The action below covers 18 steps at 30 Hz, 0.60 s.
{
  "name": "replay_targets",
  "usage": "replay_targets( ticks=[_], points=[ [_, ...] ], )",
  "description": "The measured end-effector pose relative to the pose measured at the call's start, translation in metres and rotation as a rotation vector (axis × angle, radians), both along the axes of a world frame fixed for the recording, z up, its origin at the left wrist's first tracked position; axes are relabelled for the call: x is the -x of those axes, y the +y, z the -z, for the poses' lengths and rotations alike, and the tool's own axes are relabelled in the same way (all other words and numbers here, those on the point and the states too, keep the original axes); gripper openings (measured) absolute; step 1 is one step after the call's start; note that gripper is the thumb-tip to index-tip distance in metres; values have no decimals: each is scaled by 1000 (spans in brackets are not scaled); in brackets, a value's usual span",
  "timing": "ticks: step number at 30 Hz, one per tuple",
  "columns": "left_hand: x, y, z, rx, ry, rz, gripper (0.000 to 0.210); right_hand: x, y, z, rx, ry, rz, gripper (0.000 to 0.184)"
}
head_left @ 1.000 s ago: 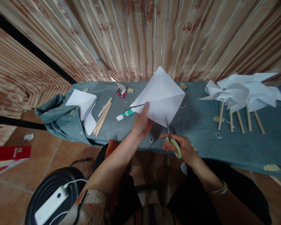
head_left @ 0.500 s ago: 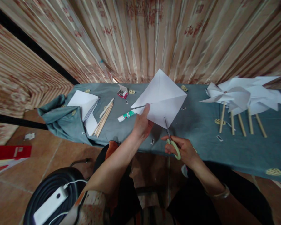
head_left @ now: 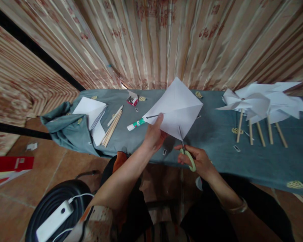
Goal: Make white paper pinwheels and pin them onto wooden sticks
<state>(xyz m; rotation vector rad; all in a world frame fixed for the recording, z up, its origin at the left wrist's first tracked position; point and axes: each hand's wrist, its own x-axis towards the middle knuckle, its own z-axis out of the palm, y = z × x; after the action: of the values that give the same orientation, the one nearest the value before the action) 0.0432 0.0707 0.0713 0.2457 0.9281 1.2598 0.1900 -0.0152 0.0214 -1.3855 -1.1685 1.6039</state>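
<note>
White paper square (head_left: 175, 106) sits above the teal tablecloth (head_left: 212, 144), left hand (head_left: 153, 136) pinching near eight o'clock; right hand (head_left: 200, 160) curls through green-handled scissors (head_left: 188, 154) at six o'clock, which could overcut if the sheet slips.

Paper (head_left: 178, 101): white square sheet, turned cornerwise near the middle of the frame, one corner up, one down; pinched at its lower left edge by the left hand (head_left: 154, 135), thumb on top.
Slit (head_left: 153, 116): dark narrow gap running in from the left corner to the thumb.
Creases: faint lines, one from the right corner inward, one down from the top corner.
Scissors (head_left: 182, 142): pale green handles, in the right hand's (head_left: 200, 163) fingers just below centre.
Blades: pointing up, at the bottom corner, one lying over the sheet.
</note>
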Motion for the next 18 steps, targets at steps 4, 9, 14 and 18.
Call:
replay_targets(
  ticks=[4,9,14,18],
  points=[
    [0,0,0,3,8,-6,17,0,0,-1,-11,-11,5,44],
    [1,1,-2,18,22,1,15,3,1,0,-13,-31,20,45],
    [1,1,-2,24,2,-15,15,4,2,-2,-9,-52,32,45],
    [1,1,-3,37,29,-23,13,5,2,-2,28,-32,62,46]
  ],
)
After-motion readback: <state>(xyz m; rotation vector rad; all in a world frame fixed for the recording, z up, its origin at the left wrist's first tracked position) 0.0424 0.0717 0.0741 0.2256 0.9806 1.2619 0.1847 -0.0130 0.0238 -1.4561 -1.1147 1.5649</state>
